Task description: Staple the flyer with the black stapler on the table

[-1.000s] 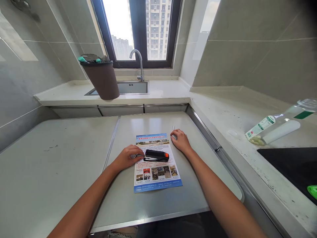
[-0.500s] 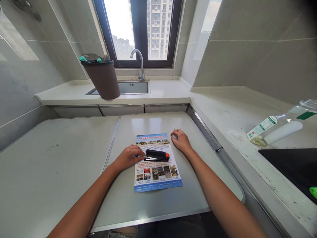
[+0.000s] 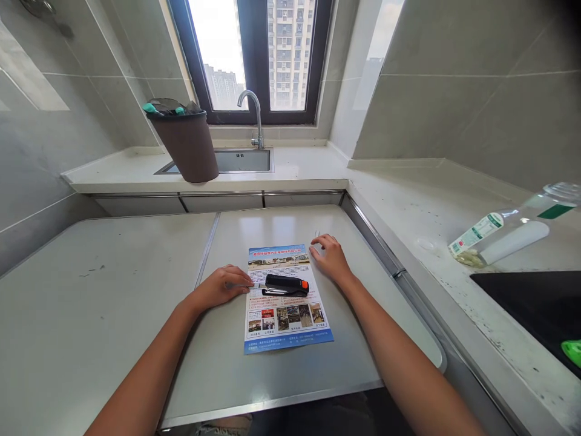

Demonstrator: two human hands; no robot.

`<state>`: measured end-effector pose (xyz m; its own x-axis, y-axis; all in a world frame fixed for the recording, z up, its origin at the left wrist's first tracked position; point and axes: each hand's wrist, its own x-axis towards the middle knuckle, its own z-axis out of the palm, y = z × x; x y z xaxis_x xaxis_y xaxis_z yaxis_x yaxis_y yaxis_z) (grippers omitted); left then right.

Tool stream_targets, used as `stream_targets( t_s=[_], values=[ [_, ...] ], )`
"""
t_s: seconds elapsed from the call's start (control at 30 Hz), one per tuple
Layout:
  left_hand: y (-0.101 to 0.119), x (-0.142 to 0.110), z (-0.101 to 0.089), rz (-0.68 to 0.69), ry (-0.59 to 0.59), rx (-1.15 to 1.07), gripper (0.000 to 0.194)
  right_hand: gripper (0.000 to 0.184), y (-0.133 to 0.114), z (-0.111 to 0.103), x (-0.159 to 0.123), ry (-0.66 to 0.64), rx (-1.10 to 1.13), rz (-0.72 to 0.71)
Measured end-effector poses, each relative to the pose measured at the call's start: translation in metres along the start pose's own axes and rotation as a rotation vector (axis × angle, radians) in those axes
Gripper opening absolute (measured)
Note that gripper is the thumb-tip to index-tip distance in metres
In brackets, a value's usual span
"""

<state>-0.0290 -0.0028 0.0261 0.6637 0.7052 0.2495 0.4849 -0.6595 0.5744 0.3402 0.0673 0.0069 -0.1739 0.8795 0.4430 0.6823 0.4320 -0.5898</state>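
A black stapler (image 3: pixel 287 285) with an orange-red patch at its right end lies on a printed flyer (image 3: pixel 290 345). From its left end sticks out a thin metal slide (image 3: pixel 258 286). My left hand (image 3: pixel 221 287) is closed on the outer end of that slide, beside the flyer's left edge. My right hand (image 3: pixel 333 259) rests on the table at the flyer's upper right corner, fingers curved and thumb apart, with nothing visible between them. Just beyond its fingertips are small thin staples (image 3: pixel 317 234), too fine to make out well.
The folding table (image 3: pixel 136 303) has a metal seam to the left. Behind it, a brown bin (image 3: pixel 186 145) stands on the counter (image 3: pixel 308 160) by the sink (image 3: pixel 245 160) and tap (image 3: pixel 258 118). On the right-hand counter a clear bottle (image 3: pixel 512 233) lies near a black panel (image 3: pixel 526 297).
My left hand has moved left, drawing the metal slide further out of the stapler. My right hand has shifted slightly and its fingers look more apart. The stapler and flyer stay in place.
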Motion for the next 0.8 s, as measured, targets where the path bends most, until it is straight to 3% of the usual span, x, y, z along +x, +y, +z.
stream_targets(
  t_s=[0.13, 0.23, 0.43, 0.6, 0.8],
  values=[
    [0.002, 0.000, 0.000, -0.111, 0.008, 0.029, 0.016, 0.019, -0.038, -0.006, -0.012, -0.360, 0.232, -0.262],
    [0.005, 0.003, 0.005, -0.188, 0.041, 0.046, 0.013, 0.042, -0.063, 0.004, -0.026, -0.553, 0.243, -0.379],
    [0.013, 0.012, 0.019, -0.103, 0.089, 0.028, 0.012, 0.022, -0.078, 0.022, -0.035, -0.566, 0.123, -0.475],
    [0.023, 0.020, 0.026, -0.070, 0.194, -0.015, 0.017, 0.021, -0.078, 0.018, -0.035, -0.495, 0.201, -0.506],
    [0.028, 0.024, 0.033, -0.077, 0.177, -0.082, 0.022, 0.024, -0.086, 0.021, -0.040, -0.512, 0.185, -0.570]
  ],
)
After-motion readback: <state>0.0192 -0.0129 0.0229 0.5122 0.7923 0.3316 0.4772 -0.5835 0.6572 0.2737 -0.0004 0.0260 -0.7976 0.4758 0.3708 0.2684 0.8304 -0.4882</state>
